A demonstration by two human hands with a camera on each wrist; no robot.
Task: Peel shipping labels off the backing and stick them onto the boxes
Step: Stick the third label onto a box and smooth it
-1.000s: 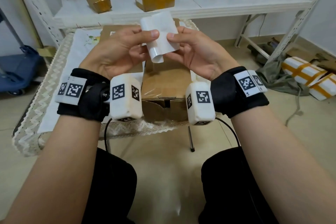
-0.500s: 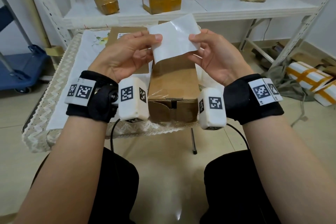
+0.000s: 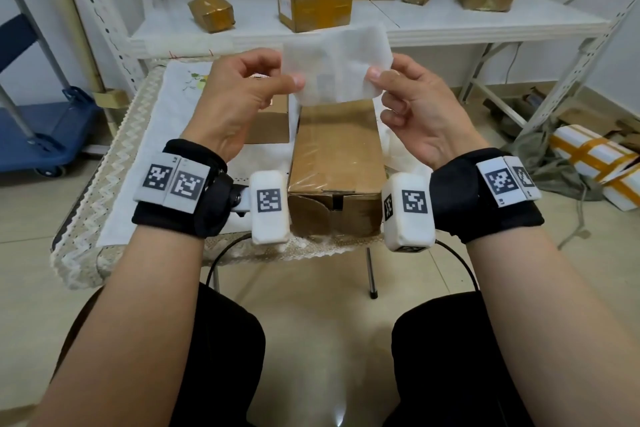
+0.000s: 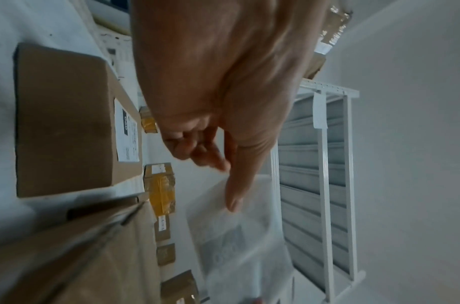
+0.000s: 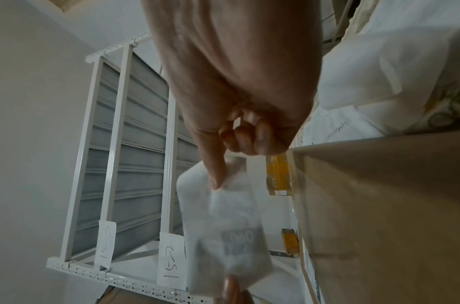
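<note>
A white shipping label [image 3: 337,64] is stretched flat in the air between both hands, its print showing faintly through the paper. My left hand [image 3: 277,83] pinches its left edge and my right hand [image 3: 375,74] pinches its right edge. Just below the label stands a long brown cardboard box [image 3: 337,156] on the small table. The left wrist view has the label [image 4: 239,232] under the left thumb, and the right wrist view has the label [image 5: 223,222] under the right thumb. Whether any backing still clings to the label I cannot tell.
A second brown box [image 3: 270,121] with a label sits behind my left hand on the lace-edged table [image 3: 104,191]. Several taped boxes stand on the white shelf [image 3: 433,21] beyond. A blue cart [image 3: 41,128] is at left, wrapped parcels [image 3: 595,163] lie on the floor at right.
The curled label has been spread out flat as my hands moved apart to its two side edges. It is now held wider and slightly higher over the box.
</note>
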